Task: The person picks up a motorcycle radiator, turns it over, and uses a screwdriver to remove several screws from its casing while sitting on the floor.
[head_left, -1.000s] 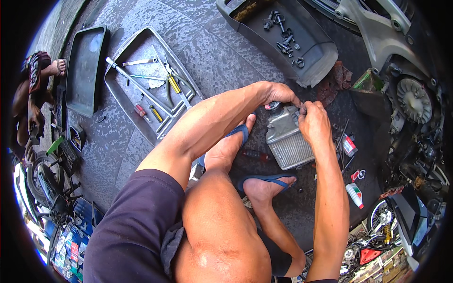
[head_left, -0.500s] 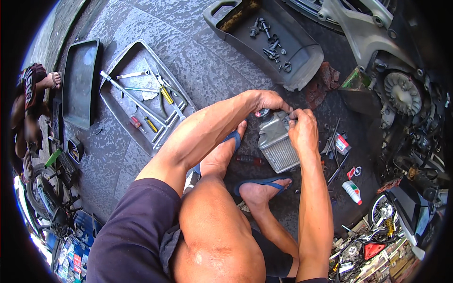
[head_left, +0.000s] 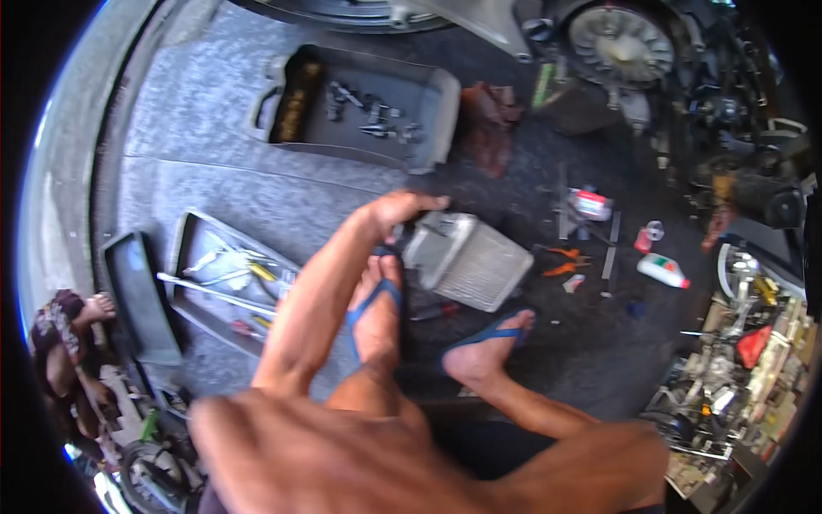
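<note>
A grey metal radiator (head_left: 492,261) with a finned face and a smooth side tank rests on the dark floor in front of my feet. My left hand (head_left: 407,207) grips the radiator's upper left corner, its fingers along the top edge and the thumb lower down. Close below the camera, my right arm (head_left: 368,454) crosses the lower part of the view, heavily smeared by motion. Its hand cannot be made out, nor whether it holds anything. The blue flip-flops (head_left: 377,300) on my feet stand just beside the radiator.
A black bin (head_left: 360,154) with loose bolts lies beyond my left hand. At left sit a tool tray (head_left: 193,227) and a dark tray (head_left: 141,300). Rightward are orange-handled pliers (head_left: 563,261), a white bottle (head_left: 662,270) and motorcycle parts (head_left: 621,47). Another person (head_left: 64,343) is at far left.
My right hand has left the radiator, and its arm has come up close to the camera. My left hand stays at the radiator's upper corner. The whole view has turned and shifted.
</note>
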Demonstrator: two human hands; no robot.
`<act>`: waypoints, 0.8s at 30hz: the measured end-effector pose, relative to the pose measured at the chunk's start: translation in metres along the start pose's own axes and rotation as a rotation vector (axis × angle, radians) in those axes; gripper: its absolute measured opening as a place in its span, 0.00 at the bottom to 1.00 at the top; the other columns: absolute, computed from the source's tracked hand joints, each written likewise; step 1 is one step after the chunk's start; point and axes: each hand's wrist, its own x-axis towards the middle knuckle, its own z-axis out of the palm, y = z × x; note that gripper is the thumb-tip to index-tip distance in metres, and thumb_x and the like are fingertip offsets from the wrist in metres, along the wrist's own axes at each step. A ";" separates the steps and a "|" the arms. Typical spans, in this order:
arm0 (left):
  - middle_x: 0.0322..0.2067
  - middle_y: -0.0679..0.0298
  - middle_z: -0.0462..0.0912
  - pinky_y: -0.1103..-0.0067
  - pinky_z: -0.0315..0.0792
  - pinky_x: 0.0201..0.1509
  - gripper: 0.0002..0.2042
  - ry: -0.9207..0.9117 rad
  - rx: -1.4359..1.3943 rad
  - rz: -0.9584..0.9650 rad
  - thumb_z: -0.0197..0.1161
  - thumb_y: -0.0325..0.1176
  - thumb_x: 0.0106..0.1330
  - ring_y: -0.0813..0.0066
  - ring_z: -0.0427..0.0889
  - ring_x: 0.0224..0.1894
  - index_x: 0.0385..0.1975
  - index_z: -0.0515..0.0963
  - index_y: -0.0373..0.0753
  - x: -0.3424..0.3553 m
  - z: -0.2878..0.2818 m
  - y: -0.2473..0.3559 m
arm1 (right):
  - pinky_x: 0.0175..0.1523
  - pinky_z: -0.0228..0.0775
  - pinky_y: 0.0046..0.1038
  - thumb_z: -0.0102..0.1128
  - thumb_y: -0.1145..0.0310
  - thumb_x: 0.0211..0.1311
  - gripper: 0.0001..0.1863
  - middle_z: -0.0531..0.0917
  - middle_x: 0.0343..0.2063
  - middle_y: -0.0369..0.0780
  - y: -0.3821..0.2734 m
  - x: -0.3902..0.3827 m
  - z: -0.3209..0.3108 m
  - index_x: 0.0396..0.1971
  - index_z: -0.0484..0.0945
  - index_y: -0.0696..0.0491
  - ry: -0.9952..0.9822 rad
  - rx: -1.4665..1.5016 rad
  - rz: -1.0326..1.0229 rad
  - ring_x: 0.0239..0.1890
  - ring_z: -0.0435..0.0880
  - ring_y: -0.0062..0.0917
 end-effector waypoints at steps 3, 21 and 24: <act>0.47 0.55 0.85 0.72 0.75 0.52 0.23 0.017 -0.037 -0.114 0.65 0.50 0.65 0.68 0.83 0.44 0.50 0.82 0.37 0.033 0.001 -0.026 | 0.49 0.80 0.31 0.51 0.67 0.68 0.15 0.87 0.39 0.46 0.010 -0.046 -0.015 0.45 0.81 0.60 0.352 -0.013 0.281 0.42 0.87 0.33; 0.32 0.62 0.86 0.74 0.78 0.38 0.16 0.034 -0.235 -0.065 0.65 0.43 0.68 0.74 0.83 0.31 0.40 0.84 0.33 -0.005 -0.006 -0.039 | 0.28 0.77 0.30 0.63 0.65 0.65 0.15 0.80 0.30 0.43 0.322 -0.078 0.180 0.46 0.71 0.55 0.888 0.418 0.872 0.25 0.81 0.25; 0.33 0.61 0.86 0.73 0.78 0.41 0.17 0.022 -0.224 -0.041 0.68 0.41 0.61 0.72 0.83 0.33 0.40 0.84 0.32 -0.010 -0.004 -0.039 | 0.30 0.78 0.33 0.57 0.71 0.63 0.15 0.83 0.32 0.47 0.231 -0.120 0.131 0.50 0.73 0.53 0.569 0.449 0.986 0.25 0.85 0.31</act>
